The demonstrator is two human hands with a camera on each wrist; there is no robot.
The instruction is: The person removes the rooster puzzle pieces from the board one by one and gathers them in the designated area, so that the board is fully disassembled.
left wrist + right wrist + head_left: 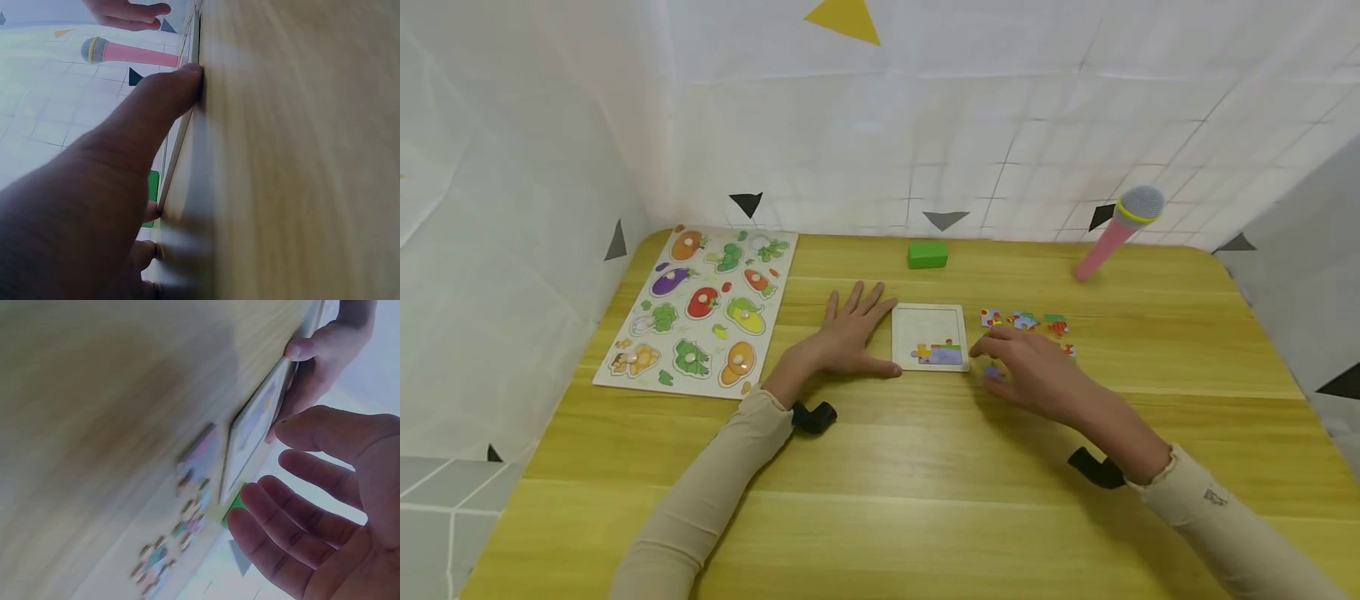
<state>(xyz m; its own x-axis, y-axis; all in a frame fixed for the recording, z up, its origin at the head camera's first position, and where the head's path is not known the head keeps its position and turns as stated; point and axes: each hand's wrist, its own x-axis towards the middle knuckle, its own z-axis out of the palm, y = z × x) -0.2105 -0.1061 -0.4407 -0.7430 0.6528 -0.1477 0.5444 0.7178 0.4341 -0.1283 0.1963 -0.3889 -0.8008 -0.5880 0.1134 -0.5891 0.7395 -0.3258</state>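
Note:
A small square puzzle tray [925, 325] lies mid-table with joined pieces [946, 355] along its lower part. At its left side my left hand [852, 337] is spread on the table, thumb and index finger by the tray's edge; in the left wrist view the thumb [181, 84] touches that edge. To the right of the tray hovers my right hand [1037, 371], fingers loosely bent. The right wrist view shows nothing between its fingers and a purple puzzle piece [201, 453] on the table below. Other loose puzzle pieces [1024, 321] lie beyond the hand, which partly covers them.
At the left lies a vegetable peg board [703, 302] with several knobbed pieces. A green block [927, 255] sits behind the tray. Toward the back right is a pink toy microphone [1108, 246]. White sheeting [850, 142] hangs behind the wooden table [880, 467].

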